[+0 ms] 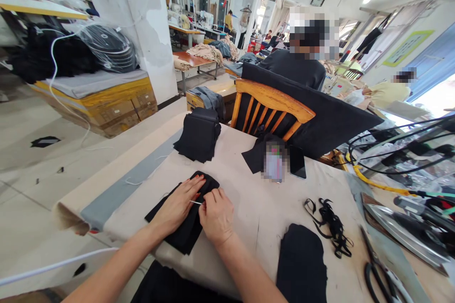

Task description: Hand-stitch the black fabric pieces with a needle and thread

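Under my hands lies a small stack of black fabric pieces (186,239) on the cloth-covered table (245,165). My left hand (177,206) rests flat on the fabric with its fingers stretched out. My right hand (217,215) is closed, pinching a thin white stick (195,202) whose free end points toward my left hand, over the black cloth. What kind of tool the stick is, I cannot make out. Just beyond my hands stands a taller pile of black fabric pieces (198,135). Another black fabric piece (302,265) lies to the right of my right forearm.
Black ribbon strips (330,227), scissors (378,270) and an iron (408,232) lie on the right. A dark phone (297,162) sits near the far edge, beside a blurred-out object. Beyond the table are a wooden chair (273,99) and a seated person (295,66).
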Demonstrator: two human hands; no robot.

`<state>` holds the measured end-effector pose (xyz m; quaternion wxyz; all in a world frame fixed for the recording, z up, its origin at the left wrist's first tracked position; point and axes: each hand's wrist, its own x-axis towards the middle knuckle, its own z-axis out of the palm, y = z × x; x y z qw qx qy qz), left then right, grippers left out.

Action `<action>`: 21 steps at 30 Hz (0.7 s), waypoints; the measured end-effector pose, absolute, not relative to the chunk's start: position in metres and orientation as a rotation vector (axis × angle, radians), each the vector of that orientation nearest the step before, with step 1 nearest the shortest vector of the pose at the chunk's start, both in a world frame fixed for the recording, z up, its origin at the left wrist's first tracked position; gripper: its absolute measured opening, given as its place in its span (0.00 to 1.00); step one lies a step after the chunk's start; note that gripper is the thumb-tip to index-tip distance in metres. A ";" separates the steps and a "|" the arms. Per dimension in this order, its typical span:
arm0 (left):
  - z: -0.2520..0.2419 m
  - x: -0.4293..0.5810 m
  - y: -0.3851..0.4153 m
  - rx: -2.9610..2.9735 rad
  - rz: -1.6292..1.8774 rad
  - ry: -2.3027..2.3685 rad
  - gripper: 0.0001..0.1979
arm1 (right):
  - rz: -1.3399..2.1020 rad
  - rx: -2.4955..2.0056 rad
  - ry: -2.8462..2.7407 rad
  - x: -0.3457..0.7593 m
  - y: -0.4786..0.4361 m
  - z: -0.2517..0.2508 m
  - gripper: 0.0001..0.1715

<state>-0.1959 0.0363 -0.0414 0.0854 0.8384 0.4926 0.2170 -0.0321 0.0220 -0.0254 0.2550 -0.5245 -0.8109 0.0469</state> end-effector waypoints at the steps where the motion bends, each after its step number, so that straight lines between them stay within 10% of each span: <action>1: -0.041 -0.195 0.036 2.502 0.642 1.479 0.23 | 0.122 -1.438 -2.207 -0.030 0.021 -0.026 0.05; 21: -0.033 -0.187 0.032 2.643 0.513 1.498 0.46 | 0.251 -1.461 -2.213 -0.017 0.051 -0.010 0.16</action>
